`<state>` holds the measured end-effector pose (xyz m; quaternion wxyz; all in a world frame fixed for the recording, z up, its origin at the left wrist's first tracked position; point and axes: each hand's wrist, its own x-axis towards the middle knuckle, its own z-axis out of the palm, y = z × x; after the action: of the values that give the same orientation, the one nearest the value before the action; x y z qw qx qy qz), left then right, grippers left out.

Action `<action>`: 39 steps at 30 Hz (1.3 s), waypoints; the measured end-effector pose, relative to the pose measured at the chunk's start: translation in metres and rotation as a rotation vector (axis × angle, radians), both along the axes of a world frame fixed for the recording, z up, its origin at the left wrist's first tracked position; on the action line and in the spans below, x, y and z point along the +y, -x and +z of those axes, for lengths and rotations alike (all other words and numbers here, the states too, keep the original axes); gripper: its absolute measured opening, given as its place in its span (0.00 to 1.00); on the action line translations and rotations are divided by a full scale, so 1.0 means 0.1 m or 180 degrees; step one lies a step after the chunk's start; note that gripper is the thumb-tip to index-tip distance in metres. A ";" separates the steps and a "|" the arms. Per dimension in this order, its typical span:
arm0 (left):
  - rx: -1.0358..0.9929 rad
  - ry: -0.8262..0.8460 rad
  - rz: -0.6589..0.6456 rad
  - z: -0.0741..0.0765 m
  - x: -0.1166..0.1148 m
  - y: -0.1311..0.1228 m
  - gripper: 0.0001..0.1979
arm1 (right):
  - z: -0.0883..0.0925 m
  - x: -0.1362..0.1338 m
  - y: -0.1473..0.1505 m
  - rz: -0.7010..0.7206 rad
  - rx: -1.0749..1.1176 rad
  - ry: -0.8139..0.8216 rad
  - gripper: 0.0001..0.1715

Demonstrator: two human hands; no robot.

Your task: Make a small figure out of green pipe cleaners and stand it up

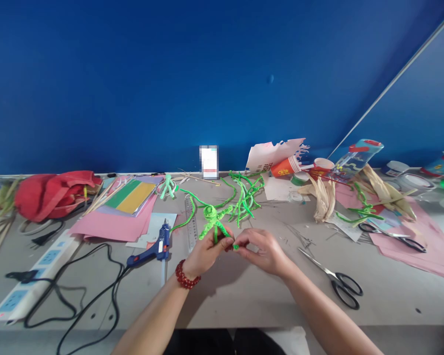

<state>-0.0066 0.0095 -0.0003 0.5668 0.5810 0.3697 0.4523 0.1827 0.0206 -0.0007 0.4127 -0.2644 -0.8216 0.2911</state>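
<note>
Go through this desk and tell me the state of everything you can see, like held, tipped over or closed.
Green pipe-cleaner figure, held up, limbs bent
Left hand, gripping the figure
Right hand, pinching the figure's green end
Blue glue gun, lying on its side
Scissors, lying flat, blades closed
Orange paper cup, tipped on its side
Red fabric, crumpled in a heap

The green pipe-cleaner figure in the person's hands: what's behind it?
Behind the green pipe-cleaner figure lie a metal ruler and a tangle of loose green pipe cleaners. The left hand and right hand hide its lower end, and what they cover cannot be seen.
</note>
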 end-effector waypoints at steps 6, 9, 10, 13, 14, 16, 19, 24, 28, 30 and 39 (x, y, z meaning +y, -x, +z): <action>-0.0024 0.0010 0.0036 -0.01 0.00 0.02 0.15 | -0.03 0.00 0.00 -0.0024 -0.0010 0.0092 0.06; -0.0102 0.0062 0.0054 0.02 0.02 0.03 0.15 | -0.05 0.02 0.01 -0.0026 0.0068 -0.0016 0.05; -0.0165 0.0091 0.0102 0.02 0.02 0.04 0.15 | -0.05 0.02 0.01 0.0001 0.0095 -0.0049 0.05; -0.0403 0.0215 0.0394 0.02 0.03 0.05 0.16 | -0.06 0.02 0.02 0.0090 0.0154 -0.0097 0.05; -0.0448 0.0253 0.0483 0.01 0.03 0.05 0.17 | -0.06 0.01 0.03 0.0104 0.0163 -0.0089 0.05; -0.0470 0.0298 0.0581 -0.01 0.03 0.06 0.16 | -0.04 -0.01 0.03 0.0080 0.0163 -0.0027 0.06; -0.0478 0.0235 0.0686 -0.03 0.03 0.06 0.15 | -0.01 -0.05 0.02 0.0027 0.0130 0.0224 0.09; -0.0275 0.0082 0.0902 0.01 0.01 0.05 0.14 | -0.03 -0.08 0.05 -0.0221 0.0132 0.0732 0.20; -0.0105 0.0087 0.0963 0.00 -0.02 0.04 0.15 | -0.08 -0.10 0.13 -0.0481 0.0000 0.0876 0.16; 0.0012 0.0072 0.0883 -0.02 -0.03 0.04 0.15 | -0.08 -0.11 0.15 -0.0538 -0.0062 0.0843 0.12; 0.0120 -0.0057 0.0850 0.01 0.00 0.05 0.14 | -0.07 -0.13 0.16 -0.0373 -0.0137 0.0653 0.04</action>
<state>-0.0112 0.0098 0.0002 0.4893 0.5400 0.4503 0.5160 0.1664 0.0073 -0.0081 0.3821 -0.3590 -0.7793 0.3432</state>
